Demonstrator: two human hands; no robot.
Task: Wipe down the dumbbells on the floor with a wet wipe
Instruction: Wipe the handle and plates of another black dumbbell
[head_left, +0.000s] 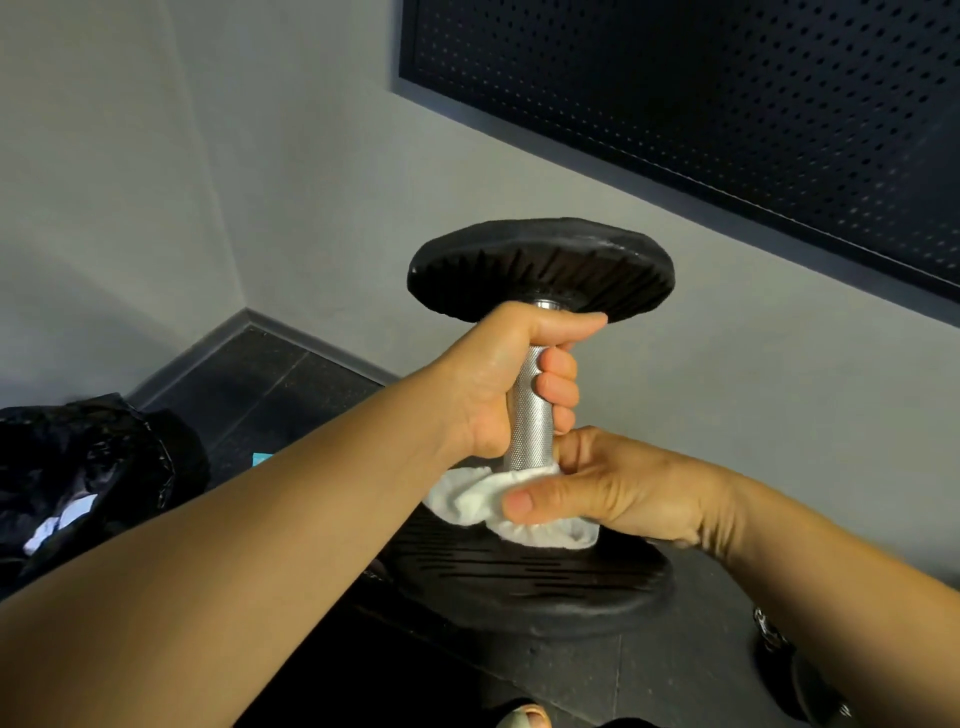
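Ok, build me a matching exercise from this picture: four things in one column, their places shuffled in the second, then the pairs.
1. crumpled white wet wipe
2. knurled silver metal dumbbell handle
3. crinkled black plastic bag
4. dark perforated wall panel

A. upper right, on the grey wall
B. gripped by the left hand
C. on the dark floor, far left
D. pinched by the right hand

Pairs: 1-D, 2-B, 3-C, 4-A
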